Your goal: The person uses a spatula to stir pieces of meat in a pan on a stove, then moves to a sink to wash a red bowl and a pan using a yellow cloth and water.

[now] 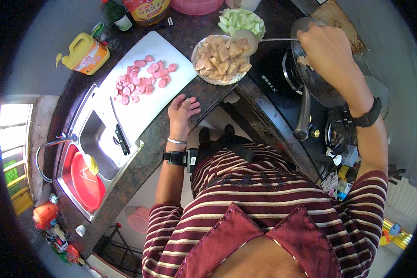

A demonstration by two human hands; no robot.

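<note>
My right hand (328,48) grips the handle of a metal ladle (248,41) above the wok (319,83). The ladle's bowl rests at the right side of a plate (226,82) heaped with cooked, light-brown chunks (219,55). A few pieces show in the wok, partly hidden by my right hand. My left hand (184,109) holds nothing, its fingers apart and slightly curled, over the counter edge below the plate. Just left of it lies a white cutting board (160,97) with sliced pink sausage (139,81). Behind the plate stands a bowl of pale green cut vegetable (241,21).
A knife (120,133) lies across the board's lower corner, which overhangs the sink (100,139). A red basin (85,180) sits in the sink. The wok's long handle (304,114) points towards me over the stove (271,78). A yellow jug (87,54) and bottles stand at the back left.
</note>
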